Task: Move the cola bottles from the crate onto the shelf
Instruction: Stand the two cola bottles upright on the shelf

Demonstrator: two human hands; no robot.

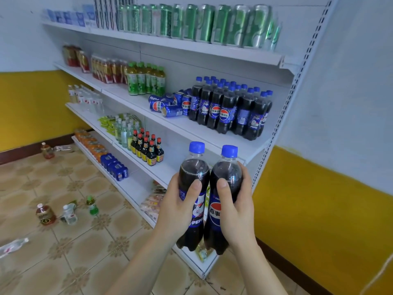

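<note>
The left hand [176,206] had its grip wrapped round one Pepsi cola bottle [192,196], thumb across the front; the right hand [236,206] gripped a second Pepsi bottle [223,201] the same way. Both bottles stood upright, blue caps up, touching side by side in the air, near the viewer. The crate was not in view. The row of cola bottles [229,107] already on the shelf [212,137] lay above and farther away, slightly to the right. The free shelf space in front of that row looked nearer the right hand, so the bottles would likely need lifting up and away, kept upright.
</note>
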